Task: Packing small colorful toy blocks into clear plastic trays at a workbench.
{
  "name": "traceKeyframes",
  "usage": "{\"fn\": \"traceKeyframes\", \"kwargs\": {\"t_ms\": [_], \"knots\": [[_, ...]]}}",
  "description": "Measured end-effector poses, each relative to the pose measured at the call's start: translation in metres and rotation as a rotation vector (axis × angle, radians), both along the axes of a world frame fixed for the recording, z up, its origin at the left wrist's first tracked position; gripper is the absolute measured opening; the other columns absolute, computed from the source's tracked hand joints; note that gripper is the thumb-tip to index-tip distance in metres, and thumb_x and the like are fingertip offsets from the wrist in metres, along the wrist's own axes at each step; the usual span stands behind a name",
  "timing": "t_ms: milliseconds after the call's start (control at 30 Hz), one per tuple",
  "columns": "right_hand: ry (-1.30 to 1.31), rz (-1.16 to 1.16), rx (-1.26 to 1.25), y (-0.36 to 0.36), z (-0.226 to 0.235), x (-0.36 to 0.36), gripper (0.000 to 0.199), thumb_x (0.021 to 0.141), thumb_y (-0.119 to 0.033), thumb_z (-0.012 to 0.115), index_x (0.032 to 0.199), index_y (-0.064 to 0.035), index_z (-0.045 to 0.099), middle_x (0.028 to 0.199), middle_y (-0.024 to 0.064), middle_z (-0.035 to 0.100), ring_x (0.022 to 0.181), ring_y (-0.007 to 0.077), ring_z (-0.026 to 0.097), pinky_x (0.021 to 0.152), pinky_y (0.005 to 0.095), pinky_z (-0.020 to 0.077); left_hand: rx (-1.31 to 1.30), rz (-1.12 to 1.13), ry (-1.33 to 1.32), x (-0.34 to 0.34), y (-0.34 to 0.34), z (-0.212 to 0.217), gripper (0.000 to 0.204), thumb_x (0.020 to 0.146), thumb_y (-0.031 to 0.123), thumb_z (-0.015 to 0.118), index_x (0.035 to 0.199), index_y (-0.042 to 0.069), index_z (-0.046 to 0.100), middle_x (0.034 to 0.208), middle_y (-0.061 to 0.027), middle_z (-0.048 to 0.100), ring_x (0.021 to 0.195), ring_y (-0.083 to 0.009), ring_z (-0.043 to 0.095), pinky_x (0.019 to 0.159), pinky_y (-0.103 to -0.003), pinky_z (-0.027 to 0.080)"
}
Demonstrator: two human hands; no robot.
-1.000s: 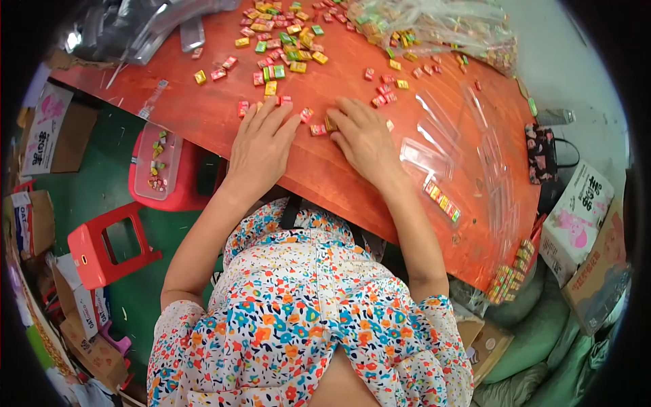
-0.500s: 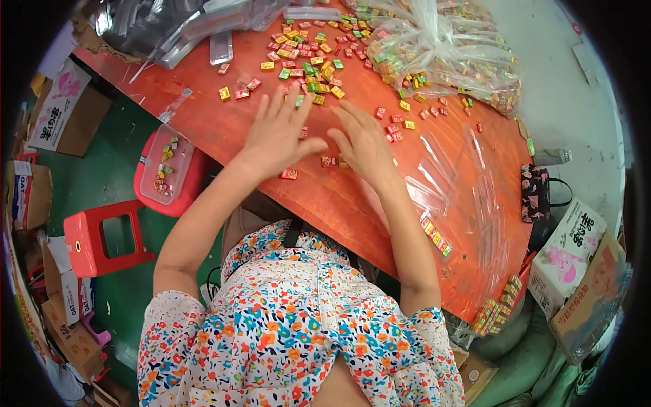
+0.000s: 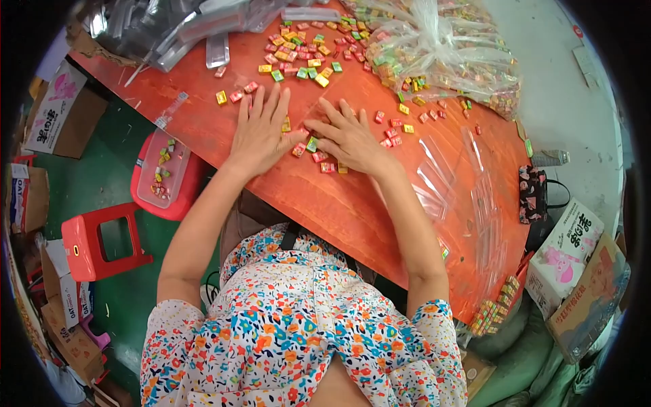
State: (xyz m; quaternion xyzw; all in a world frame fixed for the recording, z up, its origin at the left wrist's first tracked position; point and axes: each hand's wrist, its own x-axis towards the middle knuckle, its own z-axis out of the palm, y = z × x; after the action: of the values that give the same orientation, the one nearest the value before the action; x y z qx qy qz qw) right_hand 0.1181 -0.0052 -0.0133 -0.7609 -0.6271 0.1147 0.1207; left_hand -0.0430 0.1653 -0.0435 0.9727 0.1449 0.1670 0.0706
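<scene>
Both hands lie over the red tabletop [image 3: 271, 188], palms down and holding nothing. My left hand [image 3: 261, 139] has its fingers stretched away from me, its thumb reaching toward the right hand. My right hand [image 3: 354, 141] is spread, its fingers angled up and left. Small wrapped candies sit between and under the hands, including a green candy [image 3: 312, 144], a red candy [image 3: 298, 150] and another red candy [image 3: 328, 167] by the right wrist. Some are partly hidden by the fingers. Just beyond lies a loose scatter of red, yellow and green candies [image 3: 313, 63].
A big clear bag of candies [image 3: 441, 57] stands far right. Clear plastic boxes [image 3: 217, 51] pile up far left; clear trays [image 3: 434, 180] lie right. A lidless tub [image 3: 163, 173] with candies rests on a red stool. Another red stool [image 3: 102, 244] stands on the green floor.
Both hands have come nearer to me, the left also shifting left. Several candies have slid from the scatter into the space between the hands.
</scene>
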Motion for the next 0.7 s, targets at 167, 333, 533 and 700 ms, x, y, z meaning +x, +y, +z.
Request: {"fn": "traceKeyframes", "kwargs": {"t_ms": [167,333,533,700], "knots": [[0.162,-0.138,0.250,-0.055,0.018,0.013,0.042,0.097,-0.026,0.058,0.138,-0.0174,0.054,0.154,0.0152,0.038,0.145,0.0352,0.030,0.116,0.0495,0.0249,0.017,0.007,-0.111,0.021,0.013,0.002,0.074,0.097,0.058,0.040,0.151,0.008,0.033,0.156,-0.0171,0.032,0.146,-0.0375,0.023,0.119,-0.055,0.010],[0.161,-0.325,0.415,-0.080,0.027,-0.007,0.030,0.091,-0.013,0.064,0.120,-0.0066,0.065,0.128,0.0145,0.062,0.119,0.0309,0.059,0.095,0.0355,0.0493,-0.083,-0.103,-0.515,0.007,0.001,0.012,0.040,0.095,0.028,0.061,0.129,0.007,0.060,0.134,-0.0141,0.057,0.131,-0.0338,0.047,0.113,-0.050,0.031],[-0.042,-0.297,0.369,-0.075,0.023,-0.055,0.022,0.084,-0.014,0.071,0.104,-0.0060,0.068,0.103,0.0096,0.063,0.095,0.0294,0.062,0.081,0.0402,0.0503,-0.329,-0.287,-0.421,-0.024,-0.060,0.017,0.028,0.086,0.006,0.066,0.113,0.006,0.064,0.104,-0.0105,0.062,0.099,-0.0304,0.059,0.086,-0.043,0.048],[-0.153,-0.314,0.409,-0.077,0.009,-0.061,0.022,0.080,-0.014,0.072,0.101,-0.0084,0.070,0.099,0.0080,0.061,0.091,0.0269,0.059,0.076,0.0406,0.0470,-0.287,-0.293,-0.403,-0.035,-0.072,0.019,0.030,0.079,-0.001,0.064,0.109,0.006,0.064,0.101,-0.0089,0.060,0.095,-0.0288,0.058,0.084,-0.041,0.047]]}}
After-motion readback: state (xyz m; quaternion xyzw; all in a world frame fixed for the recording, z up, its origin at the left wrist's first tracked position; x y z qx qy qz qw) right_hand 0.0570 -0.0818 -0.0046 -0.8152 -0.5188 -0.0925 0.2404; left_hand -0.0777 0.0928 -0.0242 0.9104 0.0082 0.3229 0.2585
